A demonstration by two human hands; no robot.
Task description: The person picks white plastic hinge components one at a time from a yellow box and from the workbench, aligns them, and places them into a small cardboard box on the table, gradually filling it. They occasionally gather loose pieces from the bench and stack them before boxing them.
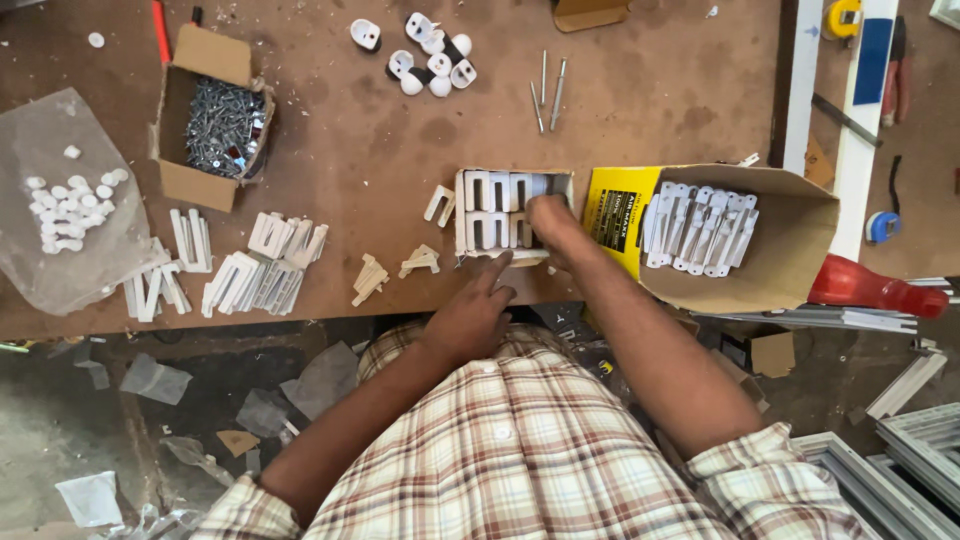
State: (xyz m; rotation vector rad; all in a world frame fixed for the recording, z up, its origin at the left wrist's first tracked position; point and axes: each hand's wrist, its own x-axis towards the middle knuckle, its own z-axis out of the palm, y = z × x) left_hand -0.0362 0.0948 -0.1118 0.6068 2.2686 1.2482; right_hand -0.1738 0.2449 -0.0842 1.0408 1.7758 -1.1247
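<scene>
A small white cardboard box point(463, 212) sits at the near edge of the brown workbench, filled with white plastic brackets point(492, 192) standing in rows. My right hand point(553, 222) reaches into the right side of that box, its fingers among the brackets; whether it grips one is hidden. My left hand point(472, 315) rests at the box's near edge, index finger stretched onto its front wall. A bigger yellow and brown carton point(790, 250) with more white brackets point(700, 228) lies on its side just right of my right hand.
Loose white brackets point(265, 265) lie in piles at the left. An open box of screws point(222, 125), a plastic bag of white caps point(70, 205), white rollers point(430, 55) and long screws point(548, 92) sit farther back. A red-handled tool point(875, 288) lies at the right.
</scene>
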